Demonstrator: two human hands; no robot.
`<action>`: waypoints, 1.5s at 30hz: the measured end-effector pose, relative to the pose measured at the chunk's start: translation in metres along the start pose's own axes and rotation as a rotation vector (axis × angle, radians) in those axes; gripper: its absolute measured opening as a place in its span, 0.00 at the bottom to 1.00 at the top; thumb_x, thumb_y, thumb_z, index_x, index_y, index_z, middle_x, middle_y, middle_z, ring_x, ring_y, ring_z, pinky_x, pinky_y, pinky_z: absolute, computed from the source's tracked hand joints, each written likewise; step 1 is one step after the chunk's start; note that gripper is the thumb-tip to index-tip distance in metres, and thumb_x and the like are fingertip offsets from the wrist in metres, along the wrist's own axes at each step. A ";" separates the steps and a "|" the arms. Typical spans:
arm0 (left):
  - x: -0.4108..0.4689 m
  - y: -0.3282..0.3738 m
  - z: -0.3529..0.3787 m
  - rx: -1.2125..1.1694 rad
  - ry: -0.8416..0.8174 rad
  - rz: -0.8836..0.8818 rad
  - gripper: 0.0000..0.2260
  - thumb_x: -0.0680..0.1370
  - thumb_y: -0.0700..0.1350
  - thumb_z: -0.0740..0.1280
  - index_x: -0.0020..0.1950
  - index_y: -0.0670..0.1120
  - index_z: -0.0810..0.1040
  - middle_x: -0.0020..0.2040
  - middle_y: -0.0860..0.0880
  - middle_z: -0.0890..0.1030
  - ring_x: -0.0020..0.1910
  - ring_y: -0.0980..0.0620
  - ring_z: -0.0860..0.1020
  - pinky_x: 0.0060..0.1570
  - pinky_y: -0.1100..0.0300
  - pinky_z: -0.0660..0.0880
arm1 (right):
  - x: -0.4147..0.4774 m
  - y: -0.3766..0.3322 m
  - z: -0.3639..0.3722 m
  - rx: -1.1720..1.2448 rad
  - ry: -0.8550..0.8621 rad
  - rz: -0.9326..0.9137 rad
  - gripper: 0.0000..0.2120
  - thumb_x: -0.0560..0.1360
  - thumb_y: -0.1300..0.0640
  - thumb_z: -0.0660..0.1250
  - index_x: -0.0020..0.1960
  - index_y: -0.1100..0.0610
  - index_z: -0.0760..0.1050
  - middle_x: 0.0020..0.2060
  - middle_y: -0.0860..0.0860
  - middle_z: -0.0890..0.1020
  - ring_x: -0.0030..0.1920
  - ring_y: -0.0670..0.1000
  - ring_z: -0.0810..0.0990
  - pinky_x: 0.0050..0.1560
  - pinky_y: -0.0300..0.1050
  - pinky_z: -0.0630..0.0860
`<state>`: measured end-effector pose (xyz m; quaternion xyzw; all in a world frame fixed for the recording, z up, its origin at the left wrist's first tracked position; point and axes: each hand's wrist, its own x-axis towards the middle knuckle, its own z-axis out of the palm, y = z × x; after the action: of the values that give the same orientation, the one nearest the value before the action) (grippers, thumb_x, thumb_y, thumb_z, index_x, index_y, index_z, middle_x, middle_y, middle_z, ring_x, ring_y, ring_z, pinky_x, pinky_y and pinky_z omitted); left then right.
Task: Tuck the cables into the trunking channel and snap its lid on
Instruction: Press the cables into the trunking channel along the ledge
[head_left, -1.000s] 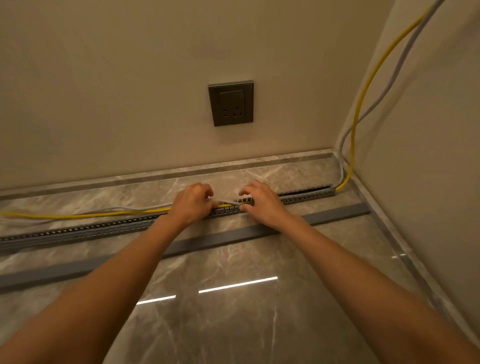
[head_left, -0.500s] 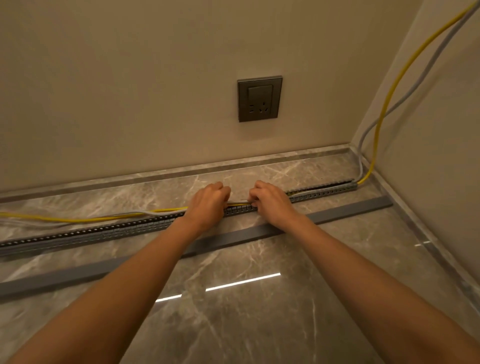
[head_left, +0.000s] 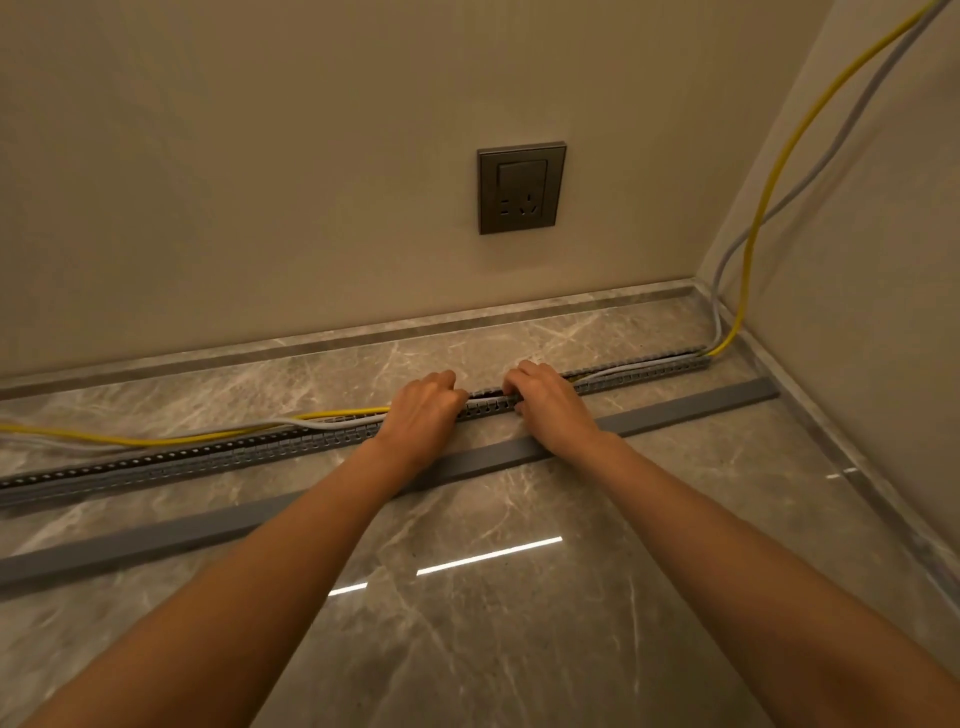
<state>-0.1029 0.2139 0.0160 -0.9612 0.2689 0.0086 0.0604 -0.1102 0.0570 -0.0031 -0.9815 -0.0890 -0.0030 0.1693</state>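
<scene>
A grey slotted trunking channel (head_left: 218, 457) runs across the marble floor from the left edge to the right corner. A yellow cable (head_left: 156, 440) and a grey cable (head_left: 322, 422) lie outside the channel on its far side at the left; right of my hands both sit inside it. My left hand (head_left: 423, 410) and my right hand (head_left: 550, 405) rest side by side on the channel's middle, fingers curled over the cables and pressing them down. The flat grey lid (head_left: 675, 410) lies loose on the floor, parallel to the channel on its near side.
A dark wall socket (head_left: 521, 187) sits on the back wall above my hands. Both cables climb the right wall at the corner (head_left: 748, 249). A stone skirting (head_left: 311, 343) lines the wall base. The glossy floor (head_left: 493, 649) reflects a ceiling light.
Both hands have drawn closer together on the channel. The stretch of cable between them has gone down into the channel. My head has turned slightly left.
</scene>
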 end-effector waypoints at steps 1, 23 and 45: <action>0.000 0.001 0.000 -0.008 -0.006 -0.016 0.12 0.81 0.39 0.57 0.61 0.38 0.75 0.57 0.40 0.76 0.55 0.42 0.75 0.50 0.52 0.73 | -0.001 -0.001 0.003 -0.009 0.026 0.008 0.12 0.75 0.69 0.61 0.56 0.62 0.75 0.56 0.57 0.77 0.57 0.57 0.74 0.58 0.48 0.71; 0.030 0.054 -0.016 -0.026 -0.101 -0.173 0.12 0.81 0.36 0.57 0.62 0.38 0.74 0.61 0.39 0.77 0.59 0.41 0.76 0.58 0.52 0.73 | -0.011 0.062 -0.028 -0.150 0.010 0.103 0.11 0.78 0.63 0.60 0.56 0.61 0.79 0.55 0.57 0.80 0.55 0.59 0.78 0.54 0.51 0.75; -0.039 -0.067 0.003 -0.348 -0.058 -0.460 0.14 0.75 0.45 0.70 0.58 0.41 0.77 0.59 0.40 0.77 0.58 0.41 0.75 0.55 0.52 0.73 | 0.019 -0.060 0.005 -0.028 -0.102 -0.239 0.14 0.75 0.61 0.64 0.61 0.60 0.76 0.57 0.58 0.76 0.59 0.57 0.73 0.60 0.49 0.70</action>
<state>-0.1012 0.2914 0.0222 -0.9922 0.0364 0.0683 -0.0975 -0.1022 0.1177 0.0123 -0.9651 -0.2137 0.0253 0.1492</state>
